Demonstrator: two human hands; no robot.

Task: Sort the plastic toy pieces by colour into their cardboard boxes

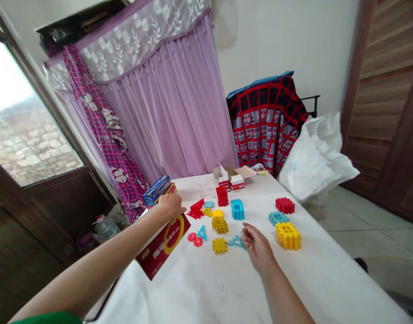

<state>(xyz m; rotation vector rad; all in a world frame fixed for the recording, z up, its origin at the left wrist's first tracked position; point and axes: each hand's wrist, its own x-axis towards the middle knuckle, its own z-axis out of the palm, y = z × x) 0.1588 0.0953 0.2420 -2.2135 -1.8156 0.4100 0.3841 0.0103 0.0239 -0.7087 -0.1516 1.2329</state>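
Note:
My left hand is closed at the upper edge of a dark red box, which stands tilted at the table's left side; its fingertips are partly hidden. My right hand hovers low over the table with loosely curled fingers, and nothing shows in them. Just left of it lies a light blue triangular piece, close to the fingers. Around the hands are interlocking plastic pieces: a flat yellow square, a dark yellow stack, a blue stack, red pieces and small red wheels.
On the right are a red stack, blue pieces and a yellow stack. An opened carton with small white-and-red boxes stands at the back. Behind my left hand sits a blue box. A white sack borders the table's right edge.

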